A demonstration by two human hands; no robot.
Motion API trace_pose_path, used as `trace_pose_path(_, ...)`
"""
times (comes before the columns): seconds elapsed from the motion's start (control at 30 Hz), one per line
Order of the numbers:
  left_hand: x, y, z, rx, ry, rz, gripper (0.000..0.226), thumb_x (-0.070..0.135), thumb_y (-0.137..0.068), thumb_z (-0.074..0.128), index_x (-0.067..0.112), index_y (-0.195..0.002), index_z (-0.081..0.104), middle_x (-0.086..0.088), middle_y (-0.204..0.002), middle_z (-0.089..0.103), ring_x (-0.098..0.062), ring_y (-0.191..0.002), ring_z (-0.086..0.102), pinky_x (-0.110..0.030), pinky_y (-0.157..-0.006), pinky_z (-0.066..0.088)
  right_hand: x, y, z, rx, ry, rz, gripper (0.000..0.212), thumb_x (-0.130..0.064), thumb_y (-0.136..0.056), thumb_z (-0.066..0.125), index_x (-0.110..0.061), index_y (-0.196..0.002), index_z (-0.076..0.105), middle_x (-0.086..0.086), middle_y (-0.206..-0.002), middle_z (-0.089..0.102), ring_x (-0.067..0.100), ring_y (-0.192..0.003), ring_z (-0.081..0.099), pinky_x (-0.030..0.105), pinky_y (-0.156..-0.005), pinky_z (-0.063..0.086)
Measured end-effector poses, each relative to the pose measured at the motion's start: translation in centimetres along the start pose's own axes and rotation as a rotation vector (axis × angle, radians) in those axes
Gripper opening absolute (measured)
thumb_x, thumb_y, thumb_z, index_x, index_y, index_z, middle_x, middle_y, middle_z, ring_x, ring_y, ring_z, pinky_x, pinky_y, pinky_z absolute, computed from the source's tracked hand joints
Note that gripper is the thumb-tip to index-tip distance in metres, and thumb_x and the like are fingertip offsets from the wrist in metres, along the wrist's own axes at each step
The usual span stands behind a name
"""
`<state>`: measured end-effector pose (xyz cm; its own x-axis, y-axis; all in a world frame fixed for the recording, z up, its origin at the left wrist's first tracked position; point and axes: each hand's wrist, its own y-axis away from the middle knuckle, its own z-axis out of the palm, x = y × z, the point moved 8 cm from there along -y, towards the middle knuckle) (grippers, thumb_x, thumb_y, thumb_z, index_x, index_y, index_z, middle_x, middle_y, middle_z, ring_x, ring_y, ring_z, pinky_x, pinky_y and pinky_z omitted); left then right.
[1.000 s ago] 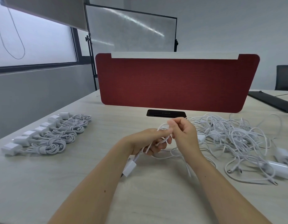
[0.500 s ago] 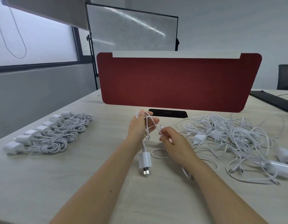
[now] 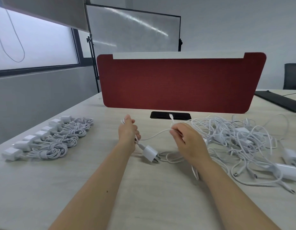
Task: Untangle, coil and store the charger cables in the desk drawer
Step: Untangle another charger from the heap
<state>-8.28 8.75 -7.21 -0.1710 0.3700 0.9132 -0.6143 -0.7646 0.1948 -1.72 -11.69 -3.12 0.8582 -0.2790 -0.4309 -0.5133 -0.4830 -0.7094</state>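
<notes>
Left grip [image 3: 128,132] holds loops of the charger cable [image 3: 153,135] above the surface [image 3: 160,205], adapter [image 3: 149,153] beneath; right grip [image 3: 185,140] pinches its free end. Wrap that tail snugly, clear of the tangle [image 3: 240,138] at right.

The cable [image 3: 153,135] and its plug [image 3: 149,153] are white, as are the coils [image 3: 60,140] and the tangle [image 3: 235,138]. The counter [image 3: 144,196] is pale beige with faint wood grain. The divider [image 3: 177,83] is plain dark red, capped by a white strip [image 3: 177,55]. The slot [image 3: 160,115], mat [image 3: 280,102] and chair [image 3: 292,76] are black; the wall [image 3: 36,97] is plain grey.
</notes>
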Motion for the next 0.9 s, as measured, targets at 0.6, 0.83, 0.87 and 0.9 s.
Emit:
trace_pose_path(0.6,-4.5,6.5,6.2,-0.843,-0.708,-0.151,0.045,0.061,-0.097,0.042,0.02,-0.08,0.05,0.005,-0.057,0.043,-0.006,-0.041,0.031,-0.016,-0.036,0.022,0.8,-0.1,1.1,-0.019,-0.345,0.279,0.019,-0.007,-0.097,0.053,-0.019,-0.087,0.063,-0.003,-0.07,0.063,0.016,-0.067,0.059,0.034,-0.066,0.048)
trace_pose_path(0.83,-0.7,5.4,6.7,-0.459,-0.708,0.441,0.037,0.035,-0.106,0.034,0.014,-0.091,0.06,-0.002,-0.072,0.066,-0.009,-0.046,0.045,-0.021,-0.045,0.04,1.9,0.4,1.4,-0.066,-0.081,0.323,0.007,-0.024,-0.1,0.047,-0.028,-0.104,0.05,-0.006,-0.077,0.061,0.02,-0.075,0.059,0.04,-0.071,0.048)
trace_pose_path(0.87,0.1,5.3,6.4,-0.416,-0.592,0.456,0.036,0.034,-0.106,0.033,0.013,-0.096,0.061,-0.006,-0.082,0.07,-0.01,-0.05,0.051,-0.022,-0.048,0.045,2.2,0.5,1.5,-0.084,-0.039,0.338,0.007,-0.026,-0.099,0.048,-0.027,-0.106,0.048,-0.007,-0.08,0.061,0.021,-0.077,0.058,0.039,-0.072,0.047)
trace_pose_path(0.9,0.7,5.2,6.1,-0.398,-0.443,0.437,0.036,0.032,-0.107,0.032,0.013,-0.1,0.062,-0.008,-0.09,0.072,-0.012,-0.056,0.058,-0.024,-0.053,0.05,2.5,0.6,1.5,-0.093,-0.014,0.352,0.008,-0.027,-0.098,0.048,-0.027,-0.106,0.048,-0.006,-0.083,0.062,0.022,-0.078,0.058,0.039,-0.073,0.047)
